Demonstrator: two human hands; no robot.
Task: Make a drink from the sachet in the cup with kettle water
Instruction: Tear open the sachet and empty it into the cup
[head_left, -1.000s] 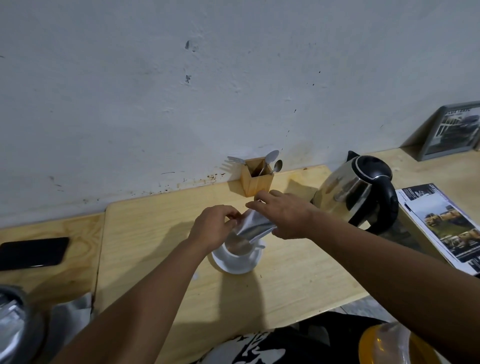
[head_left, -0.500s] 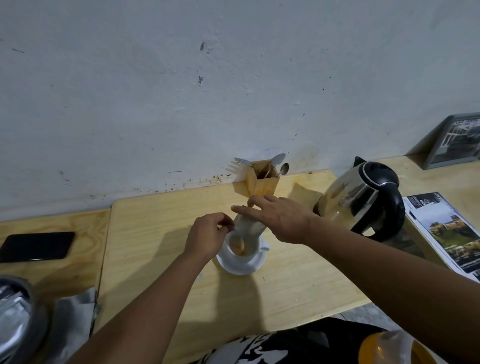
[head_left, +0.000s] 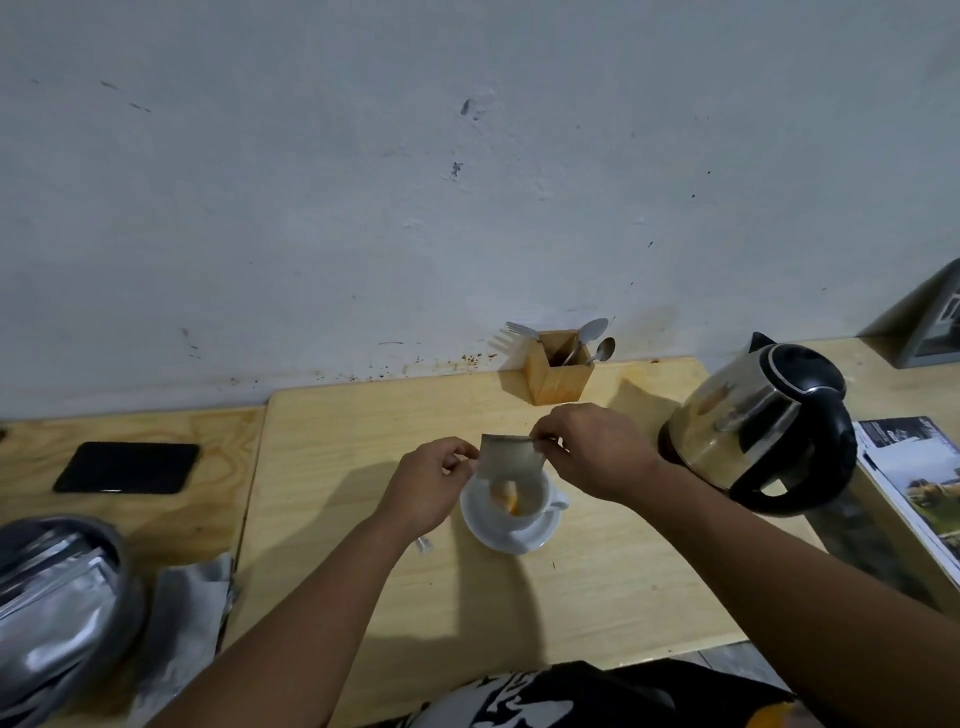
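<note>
Start at the white cup (head_left: 524, 501), which sits on a white saucer (head_left: 506, 535) on the light wood table (head_left: 597, 587). Closest to the person, a tiny torn scrap (head_left: 423, 544) lies on the table just left of the saucer. Right over the cup hangs the silver sachet (head_left: 509, 460), tipped with its lower end at the cup's mouth. Orange powder (head_left: 506, 501) shows inside the cup. The left hand (head_left: 434, 480) pinches the sachet's left edge, and the right hand (head_left: 592, 449) pinches its top right corner with thumb and finger. To the right of the cup, near it but not touching, stands the shiny kettle (head_left: 758, 421) with a black handle. Well off to the left of the cup lies a black phone (head_left: 127, 467). Behind the cup, against the wall, a small wooden box (head_left: 558, 376) holds spoons (head_left: 592, 338) and a fork (head_left: 522, 330).
</note>
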